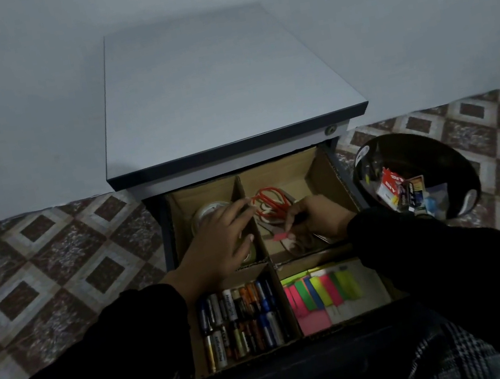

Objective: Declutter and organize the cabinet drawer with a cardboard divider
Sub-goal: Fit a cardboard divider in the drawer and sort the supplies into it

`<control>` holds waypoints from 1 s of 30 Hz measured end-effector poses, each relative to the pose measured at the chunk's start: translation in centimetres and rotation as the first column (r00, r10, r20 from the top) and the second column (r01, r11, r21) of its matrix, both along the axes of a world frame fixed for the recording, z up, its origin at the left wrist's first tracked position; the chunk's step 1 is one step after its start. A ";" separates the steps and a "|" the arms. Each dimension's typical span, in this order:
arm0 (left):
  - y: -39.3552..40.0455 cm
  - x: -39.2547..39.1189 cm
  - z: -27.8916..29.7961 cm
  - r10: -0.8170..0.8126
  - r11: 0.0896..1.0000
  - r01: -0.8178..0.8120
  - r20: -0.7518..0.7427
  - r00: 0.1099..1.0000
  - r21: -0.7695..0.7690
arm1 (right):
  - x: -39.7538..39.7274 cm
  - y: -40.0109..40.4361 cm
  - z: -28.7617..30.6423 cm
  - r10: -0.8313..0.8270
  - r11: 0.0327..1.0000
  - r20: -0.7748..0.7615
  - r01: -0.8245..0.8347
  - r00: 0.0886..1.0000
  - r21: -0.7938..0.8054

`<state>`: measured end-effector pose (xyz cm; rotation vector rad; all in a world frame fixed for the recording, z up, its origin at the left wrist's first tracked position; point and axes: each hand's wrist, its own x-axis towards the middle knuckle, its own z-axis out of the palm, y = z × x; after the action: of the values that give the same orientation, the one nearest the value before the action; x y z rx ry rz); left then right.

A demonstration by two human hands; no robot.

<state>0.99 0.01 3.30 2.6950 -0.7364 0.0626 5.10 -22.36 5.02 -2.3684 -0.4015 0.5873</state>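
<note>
The open drawer (165, 237) of a grey cabinet holds a cardboard divider (259, 241) with four compartments. My left hand (221, 244) lies flat with straight fingers over tape rolls (207, 211) in the far left compartment. In the far right one my right hand (313, 215) pinches a thin dark object beside the red-handled scissors (269, 201), with a small pink piece (280, 236) just below the fingertips. Several batteries (241, 321) fill the near left compartment. Coloured sticky notes (322, 293) fill the near right one.
A black waste bin (457, 162) with discarded packaging stands on the patterned tile floor to the right of the cabinet. The cabinet's grey top (217, 88) reaches back to the white wall. My knees in checked fabric are below the drawer front.
</note>
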 end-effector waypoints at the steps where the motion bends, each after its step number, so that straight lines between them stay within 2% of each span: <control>1: -0.2 -0.3 0.2 0.006 1.000 -0.006 0.009 1.000 0.001 | -0.2 -0.3 0.4 -0.027 1.000 0.014 0.027 1.000 0.012; 6: -1.6 -3.2 0.9 -0.012 1.000 0.012 0.062 0.998 -0.011 | -1.7 -1.7 2.0 -0.175 0.973 -0.025 0.177 0.984 0.150; 13: -3.2 -7.9 0.6 -0.043 0.999 0.040 0.083 0.996 0.037 | -5.9 -2.5 3.8 -0.228 0.954 -0.067 0.237 0.971 0.184; 20: -3.5 -9.7 -0.4 -0.019 0.996 0.010 0.087 0.996 0.092 | -9.0 -4.1 3.1 -0.281 0.951 -0.125 0.294 0.952 0.097; 30: -3.7 -10.3 -1.1 0.010 0.999 -0.015 0.094 0.995 0.052 | -10.8 -4.8 0.7 -0.358 0.931 -0.134 0.365 0.924 0.024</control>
<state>-9.28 -3.71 2.21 2.7631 -0.7583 0.1767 -5.67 -27.15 5.75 -2.2646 0.0806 0.5409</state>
